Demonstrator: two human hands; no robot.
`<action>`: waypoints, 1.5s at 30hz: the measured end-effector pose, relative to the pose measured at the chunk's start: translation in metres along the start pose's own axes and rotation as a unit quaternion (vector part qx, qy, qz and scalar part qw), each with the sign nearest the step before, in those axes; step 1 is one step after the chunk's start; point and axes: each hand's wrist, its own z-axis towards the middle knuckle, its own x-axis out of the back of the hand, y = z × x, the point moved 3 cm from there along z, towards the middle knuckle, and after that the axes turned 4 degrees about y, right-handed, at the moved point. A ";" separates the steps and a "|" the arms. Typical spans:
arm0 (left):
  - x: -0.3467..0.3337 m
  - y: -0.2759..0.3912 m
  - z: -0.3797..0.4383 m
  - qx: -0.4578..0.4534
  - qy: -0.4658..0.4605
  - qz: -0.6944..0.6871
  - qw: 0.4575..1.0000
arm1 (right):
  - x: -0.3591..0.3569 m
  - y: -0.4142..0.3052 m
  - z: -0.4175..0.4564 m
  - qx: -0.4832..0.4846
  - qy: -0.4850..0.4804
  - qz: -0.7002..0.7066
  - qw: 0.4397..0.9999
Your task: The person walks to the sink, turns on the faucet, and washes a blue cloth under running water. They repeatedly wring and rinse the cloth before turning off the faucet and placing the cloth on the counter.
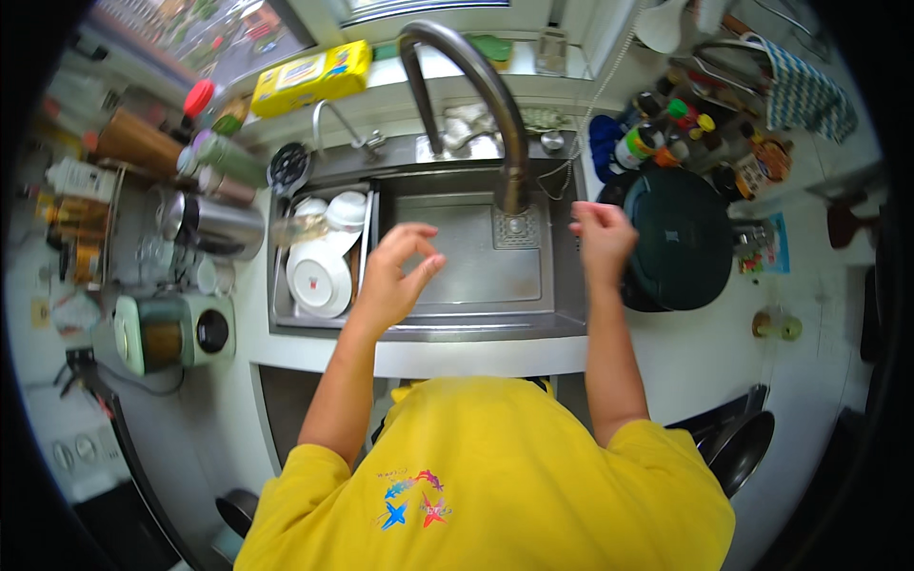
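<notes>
My left hand hovers over the left part of a stainless steel sink, thumb and fingers apart with nothing between them. Over the sink's right rim, my right hand has its fingers curled together, and no object shows in it. Between the hands arches a gooseneck faucet, its spout above the square drain. Left of my left hand, a draining basket in the sink holds an upturned white plate and white bowls. A dark green lidded bin or pot stands beside my right hand.
A thin bead chain hangs behind my right hand. A yellow packet lies on the sill. Bottles crowd the back right corner. A steel kettle and a pale green appliance stand on the left counter.
</notes>
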 end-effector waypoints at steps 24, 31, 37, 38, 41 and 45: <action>-0.011 -0.121 -0.355 0.391 -0.136 0.242 0.878 | 0.003 0.057 -0.121 0.117 -0.359 -0.157 0.912; 0.017 -0.108 -0.351 0.341 -0.136 0.190 0.911 | 0.012 0.057 -0.185 0.095 -0.345 -0.168 0.919; 0.021 -0.134 -0.334 0.263 -0.228 0.204 0.915 | 0.002 0.032 -0.217 0.102 -0.281 -0.166 0.940; 0.026 -0.136 -0.336 0.257 -0.224 0.135 0.930 | -0.002 0.032 -0.224 0.118 -0.282 -0.182 0.935; 0.035 -0.153 -0.360 0.216 -0.237 0.149 0.935 | -0.007 0.022 -0.252 0.135 -0.278 -0.183 0.933; 0.074 -0.179 -0.412 0.211 -0.187 0.110 0.953 | -0.003 0.026 -0.295 0.101 -0.252 -0.166 0.948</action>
